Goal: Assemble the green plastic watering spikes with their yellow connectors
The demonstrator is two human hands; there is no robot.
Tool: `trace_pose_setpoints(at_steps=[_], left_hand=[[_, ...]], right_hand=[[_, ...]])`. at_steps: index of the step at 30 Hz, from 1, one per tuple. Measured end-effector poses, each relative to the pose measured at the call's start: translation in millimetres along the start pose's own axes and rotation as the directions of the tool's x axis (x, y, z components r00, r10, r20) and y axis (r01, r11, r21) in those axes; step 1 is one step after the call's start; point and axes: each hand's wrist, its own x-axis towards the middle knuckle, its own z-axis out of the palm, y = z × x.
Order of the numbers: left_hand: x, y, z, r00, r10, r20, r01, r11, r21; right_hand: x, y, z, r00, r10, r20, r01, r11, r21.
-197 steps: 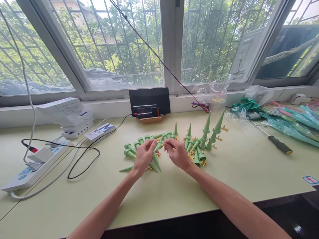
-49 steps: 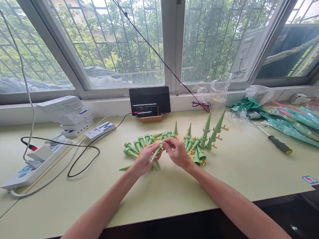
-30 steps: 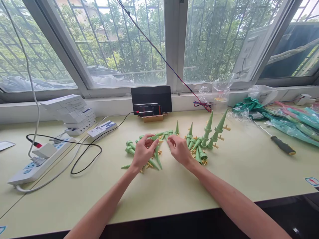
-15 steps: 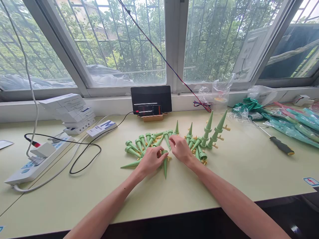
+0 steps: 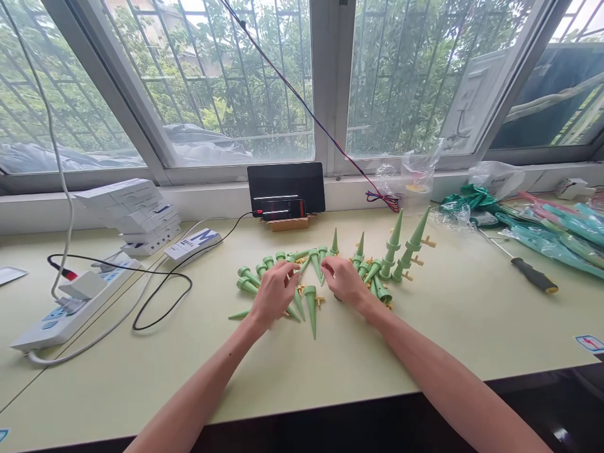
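Green watering spikes [image 5: 246,284] with small yellow valves lie in a spread-out heap at the middle of the table. Over the heap's left part is my left hand [image 5: 276,286], its thumb apart from its half-bent fingers, with spikes beneath and beside it. One spike [image 5: 311,308] with a yellow side valve [image 5: 319,302] lies alone, point toward me, between my hands. My right hand [image 5: 346,283] hovers at the heap's right part, thumb and fingertips pinched together; what they hold, if anything, is hidden. Several spikes [image 5: 391,248] stand stacked point-up to its right.
A phone [image 5: 283,208] leans on a dark tablet [image 5: 309,179] by the window. Left are a power strip [image 5: 75,308], cables and stacked white boxes [image 5: 127,207]. On the right lie a screwdriver [image 5: 533,275] and plastic bags [image 5: 552,236].
My left hand has let go of the single spike and moved up and left over the heap. That spike stays on the table. My right hand has barely shifted.
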Motion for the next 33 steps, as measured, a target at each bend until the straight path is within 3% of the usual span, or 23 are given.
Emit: trace_pose_setpoints(at_steps=[6,16,33], left_hand=[[-0.3,-9.6,1.8,0.98,0.018,0.197,-0.037,0.995,0.09],[-1.9,-10.8,-1.5,0.948,0.029,0.318,-0.098,0.974,0.202],[-5.1,-3.2,1.2,0.943,-0.01,0.332,-0.096,0.948,0.302]], right_hand=[[-0.1,2.6,-5.9,0.998,-0.026,0.056,0.022,0.997,0.068],[1.2,1.1,-6.3,0.996,-0.04,0.084,0.033,0.996,0.083],[0.3,4.0,-2.8,0.992,-0.033,0.124,0.016,0.991,0.136]])
